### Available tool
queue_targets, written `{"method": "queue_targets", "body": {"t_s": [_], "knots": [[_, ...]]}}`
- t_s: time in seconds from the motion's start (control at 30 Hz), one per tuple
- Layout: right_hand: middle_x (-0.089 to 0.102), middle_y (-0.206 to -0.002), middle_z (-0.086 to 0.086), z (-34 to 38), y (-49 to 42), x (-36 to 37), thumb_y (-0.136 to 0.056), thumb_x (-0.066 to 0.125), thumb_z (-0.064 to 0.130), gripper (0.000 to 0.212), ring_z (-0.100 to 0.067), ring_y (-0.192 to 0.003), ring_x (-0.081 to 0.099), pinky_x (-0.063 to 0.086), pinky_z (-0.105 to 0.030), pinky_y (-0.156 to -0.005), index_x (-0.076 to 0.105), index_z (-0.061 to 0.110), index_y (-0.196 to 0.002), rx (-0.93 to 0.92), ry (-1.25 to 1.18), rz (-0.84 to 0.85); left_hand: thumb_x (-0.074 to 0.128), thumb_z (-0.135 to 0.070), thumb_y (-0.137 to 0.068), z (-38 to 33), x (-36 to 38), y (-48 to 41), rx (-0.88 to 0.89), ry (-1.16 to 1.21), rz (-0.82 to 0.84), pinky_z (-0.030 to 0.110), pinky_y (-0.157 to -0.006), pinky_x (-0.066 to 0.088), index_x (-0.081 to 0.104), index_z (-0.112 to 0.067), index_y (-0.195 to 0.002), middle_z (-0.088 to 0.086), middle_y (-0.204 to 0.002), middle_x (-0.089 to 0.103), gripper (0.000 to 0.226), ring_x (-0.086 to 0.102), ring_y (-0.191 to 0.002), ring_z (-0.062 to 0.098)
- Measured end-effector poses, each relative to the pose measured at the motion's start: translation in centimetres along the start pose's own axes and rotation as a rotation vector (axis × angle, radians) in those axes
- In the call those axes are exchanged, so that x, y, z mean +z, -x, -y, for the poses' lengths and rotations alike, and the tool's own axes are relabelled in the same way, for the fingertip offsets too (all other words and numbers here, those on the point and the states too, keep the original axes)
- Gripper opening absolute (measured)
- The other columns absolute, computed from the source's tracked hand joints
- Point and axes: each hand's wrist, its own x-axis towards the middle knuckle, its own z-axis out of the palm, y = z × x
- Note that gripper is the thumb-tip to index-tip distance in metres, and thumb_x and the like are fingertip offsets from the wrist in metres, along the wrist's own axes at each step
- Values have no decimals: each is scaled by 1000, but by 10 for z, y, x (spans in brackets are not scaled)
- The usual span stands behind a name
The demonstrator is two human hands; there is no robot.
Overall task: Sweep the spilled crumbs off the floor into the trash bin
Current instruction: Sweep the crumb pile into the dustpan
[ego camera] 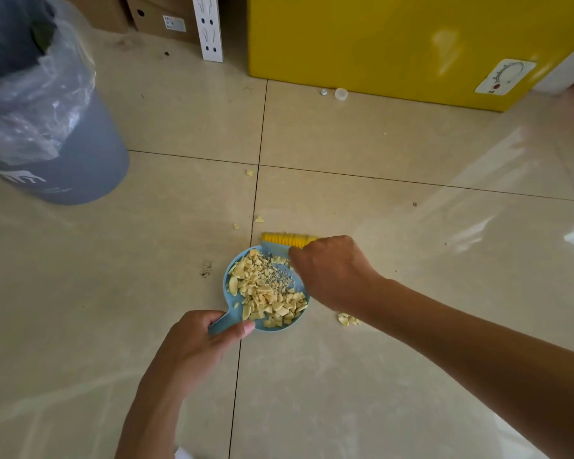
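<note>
Nearest to us, our left hand [193, 346] was closed around the short handle of a small blue dustpan [230, 321], thumb lying along the top of the handle. The pan sat on the beige tiled floor [345, 376], straddling a dark grout line, and it was heaped with pale yellow crumbs [267, 293] and some finer grey grit. Just beyond it, our right hand [332, 273] was wrapped around a little brush [287, 241] with a blue back and yellow bristles; the bristles rested on the tile at the pan's far edge, and our knuckles hid the brush handle.

A small cluster of crumbs [348, 319] lay on the floor just right of the pan, under our right forearm. A few loose bits [259, 219] lay just past the brush near the grout line, and one more piece [249, 173] sat farther out by the tile corner.

Farther off to the left stood the grey trash bin [80, 167], lined with a clear plastic bag [37, 104] folded over its rim, well apart from the dustpan. At the far side, a yellow cabinet [395, 44] stood on the floor with a white bottle cap [341, 94] in front of it, and cardboard boxes [156, 18] and a white panel [209, 28] behind.
</note>
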Motion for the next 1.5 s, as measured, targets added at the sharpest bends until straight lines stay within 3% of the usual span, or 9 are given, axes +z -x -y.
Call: {"method": "queue_targets", "body": {"t_s": [0.23, 0.33, 0.47, 0.63, 0.77, 0.97, 1.13, 1.4, 1.5], "knots": [[65, -64, 0, 30, 27, -12, -88, 58, 22, 7, -24, -52, 62, 9, -25, -44, 64, 25, -84, -30, -95, -48, 76, -61, -83, 5, 6, -1, 10, 21, -10, 27, -51, 28, 56, -9, -66, -4, -46, 38, 59, 33, -41, 7], [62, -57, 0, 42, 43, -15, -85, 62, 25, 3, -24, -46, 59, 19, -25, -43, 62, 24, -82, -57, -151, -69, 76, -59, -84, 5, 7, -2, 7, 19, -20, 26, -48, 27, 60, -3, -72, -4, -44, 39, 59, 33, -38, 7], [59, -55, 1, 31, 52, -24, -88, 61, 29, 6, -24, -43, 55, 29, -25, -42, 60, 26, -82, 20, -214, -124, 76, -58, -84, 4, 6, 0, 17, 3, -4, 23, -47, 27, 56, -15, -61, -5, -42, 39, 52, 35, -37, 8], [41, -56, 10, -22, 26, -30, -103, 40, 39, 24, -19, -48, 54, 46, -28, -49, 59, 28, -95, 200, -172, -104, 77, -61, -82, 6, 4, -1, 1, 26, 13, 28, -52, 29, 65, -16, -70, -3, -44, 40, 48, 35, -38, 8], [35, -55, 8, -24, 9, -15, -102, 44, 30, 21, -15, -43, 37, 26, -24, -44, 64, 25, -99, 153, -46, -38, 78, -62, -80, 7, 3, -2, -5, 35, 32, 27, -51, 29, 64, -28, -60, -4, -43, 41, 42, 35, -38, 7], [65, -69, -2, 18, 25, -12, -86, 55, 17, 11, -25, -59, 64, 10, -26, -44, 64, 23, -87, -85, -28, 46, 74, -63, -83, 10, 6, -4, 33, 17, 43, 28, -50, 30, 57, -28, -57, -5, -43, 43, 47, 38, -37, 6], [66, -73, -3, 25, 43, -19, -92, 51, 23, 8, -27, -64, 63, 25, -32, -50, 59, 24, -92, -138, -65, 39, 73, -65, -83, 16, 4, -5, 40, 18, 53, 28, -51, 30, 61, -31, -64, -6, -44, 44, 41, 38, -39, 6], [55, -61, 6, -29, 16, -55, -101, 37, 43, 24, -18, -52, 53, 41, -27, -48, 58, 30, -105, 24, -76, -50, 70, -76, -75, 27, -13, -2, 15, 55, 94, 32, -61, 34, 67, -7, -79, -3, -60, 50, 70, 47, -54, 12], [58, -67, 6, -52, -34, -59, -102, 36, 44, 26, -23, -57, 58, 45, -29, -52, 58, 30, -105, 41, -68, -115, 68, -82, -71, 27, -24, 3, 45, 57, 84, 30, -58, 31, 63, -15, -71, -5, -57, 47, 67, 44, -51, 10]]}}
